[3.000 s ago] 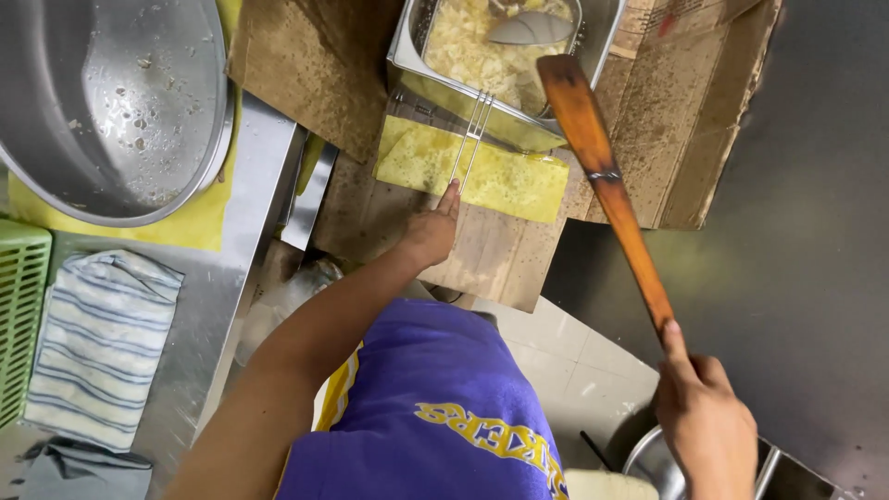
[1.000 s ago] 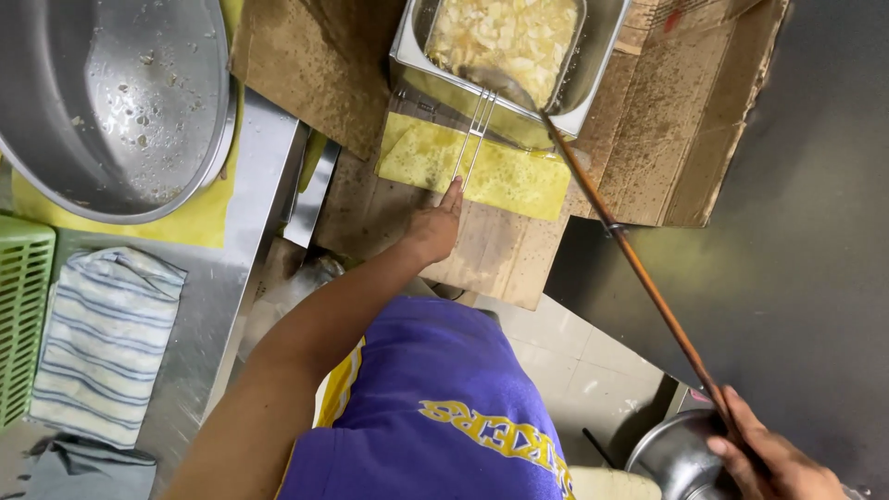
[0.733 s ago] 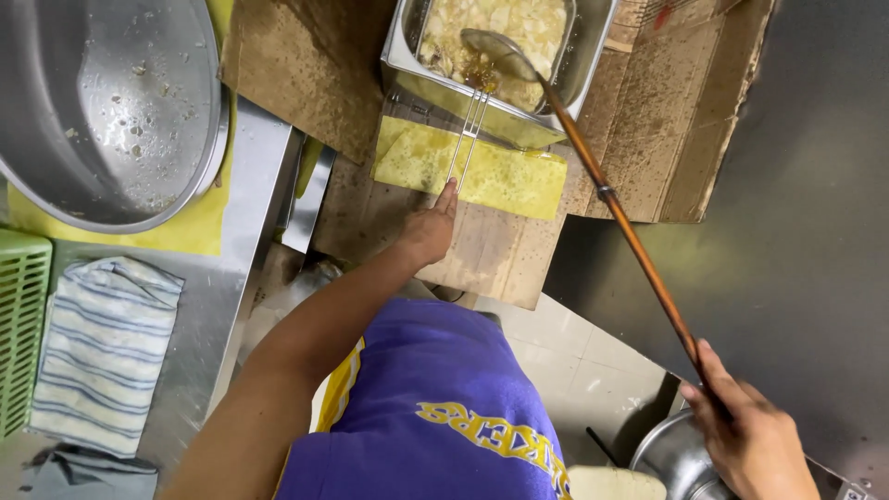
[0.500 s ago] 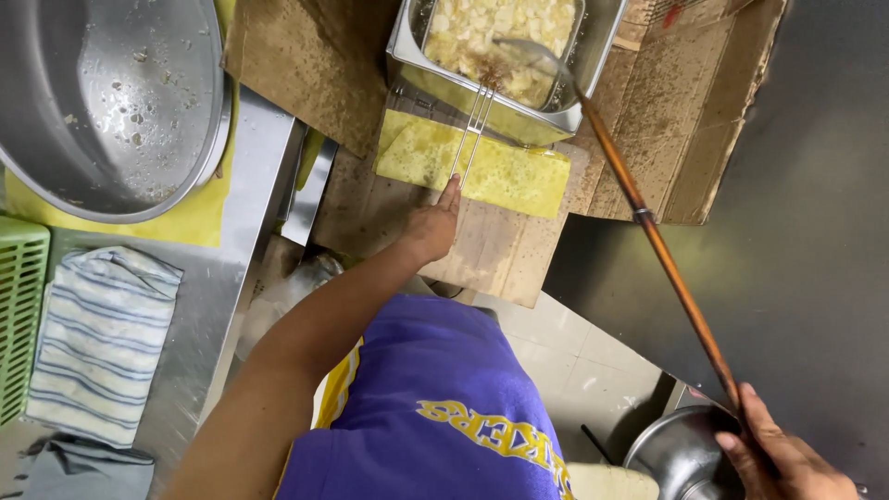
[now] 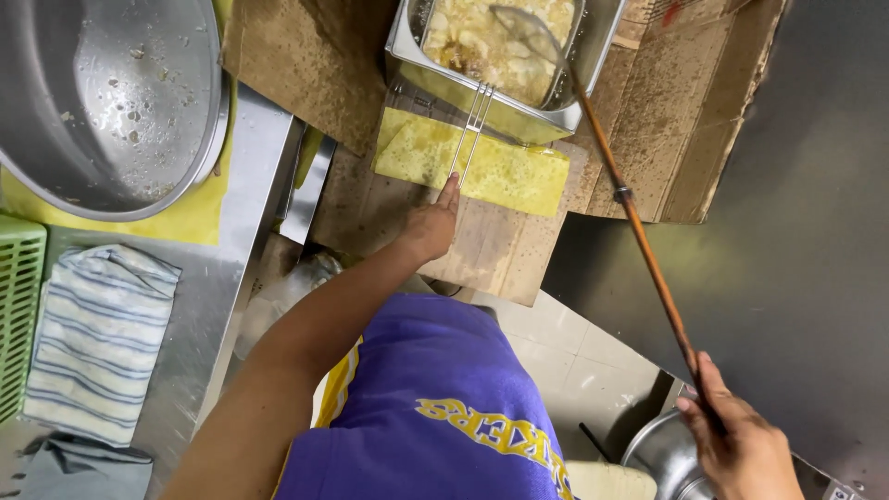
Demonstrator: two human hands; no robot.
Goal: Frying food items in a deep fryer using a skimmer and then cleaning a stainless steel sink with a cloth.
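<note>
Skimmer (image 5: 528,32) sits at the top centre of the frame, its wire bowl dipped into the fryer (image 5: 593,69), where pale pieces float in hot oil. Its long wooden handle (image 5: 639,241) runs down to the lower right, where the right hand (image 5: 736,444) is closed around the far end. The left hand (image 5: 431,227), mid-frame, lies flat and loosely spread, holding nothing, with fingertips at the wire basket handle (image 5: 470,130) and on the yellow cloth (image 5: 482,167) over a wooden board (image 5: 444,231).

Upper left shows a big steel bowl (image 5: 102,102) on a steel surface (image 5: 236,250), with a striped towel (image 5: 93,338) and a green crate (image 5: 18,315) at the left edge. A steel pot (image 5: 662,454) shows at the bottom right.

Risks, as I judge them: gripped so far from the bowl (a long lever), the skimmer could wobble and slosh oil over the rim onto the cardboard (image 5: 713,102) or the left hand so near the fryer; a loaded scoop could also drip on the way out.
</note>
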